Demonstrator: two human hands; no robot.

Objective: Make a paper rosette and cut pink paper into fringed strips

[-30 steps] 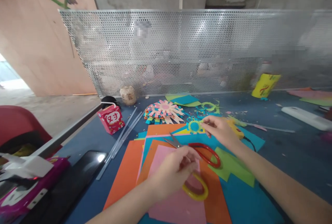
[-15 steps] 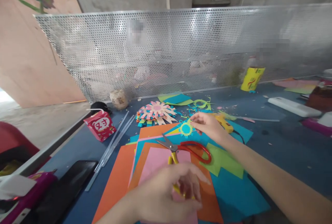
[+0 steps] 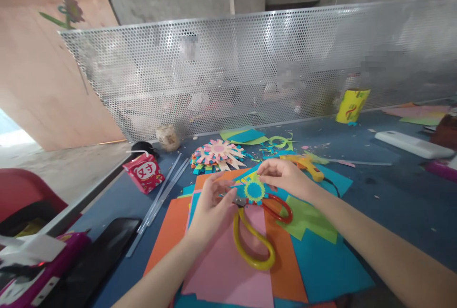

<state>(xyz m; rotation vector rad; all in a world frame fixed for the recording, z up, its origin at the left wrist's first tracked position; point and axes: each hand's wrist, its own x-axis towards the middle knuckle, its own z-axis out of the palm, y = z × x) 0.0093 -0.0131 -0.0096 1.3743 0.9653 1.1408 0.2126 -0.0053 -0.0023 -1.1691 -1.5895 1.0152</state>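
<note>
My right hand [image 3: 287,178] pinches the upper edge of a small blue paper flower [image 3: 254,191] with a toothed green ring. To its left, my left hand [image 3: 209,208] has thumb and fingers apart beside the flower's left edge; whether a fingertip touches it I cannot tell. Scissors [image 3: 264,265] with one yellow and one red handle lie on pink paper [image 3: 224,270], their blades partly hidden by my left hand and the flower. Beneath are orange, blue and green sheets. Behind the hands lies a pile of layered paper rosettes [image 3: 217,153].
A yellow glue gun [image 3: 314,171] with a cord lies right of my right hand. Clear glue sticks [image 3: 157,208], a red drink carton [image 3: 144,173] and a black phone [image 3: 112,236] are on the left. A perforated metal screen [image 3: 214,84] crosses the back; paper scraps lie before it.
My left hand has moved up and forward from above the yellow scissor handle to beside the paper flower. The flower, in my right hand, has come slightly nearer, over the scissors.
</note>
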